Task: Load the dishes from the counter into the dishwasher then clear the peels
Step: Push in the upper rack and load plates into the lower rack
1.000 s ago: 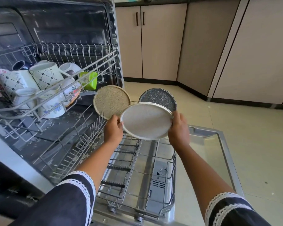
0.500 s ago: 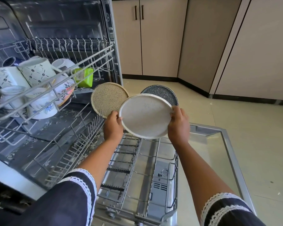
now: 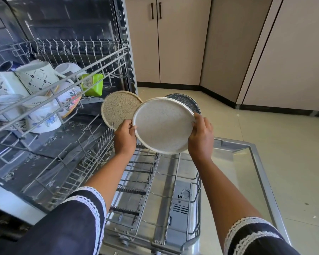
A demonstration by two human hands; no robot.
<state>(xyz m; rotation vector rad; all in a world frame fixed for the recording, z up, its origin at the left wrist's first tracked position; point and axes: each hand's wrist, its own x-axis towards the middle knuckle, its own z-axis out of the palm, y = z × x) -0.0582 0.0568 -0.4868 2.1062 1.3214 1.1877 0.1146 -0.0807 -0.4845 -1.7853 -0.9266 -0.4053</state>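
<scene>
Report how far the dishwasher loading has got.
Done: mugs and bowls sit in the upper rack. In hand: left hand and right hand hold three plates, white plate frontmost, over the lower rack, which holds no dishes. Left: racking them; counter and peels are out of view.

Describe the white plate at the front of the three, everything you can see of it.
The white plate is round and pale, faintly speckled, with a thin raised rim; it looks ceramic or melamine. It is tilted, face toward the camera, above the lower rack. The left hand holds its left edge, the right hand its right. It overlaps the beige plate and dark plate behind.
</scene>
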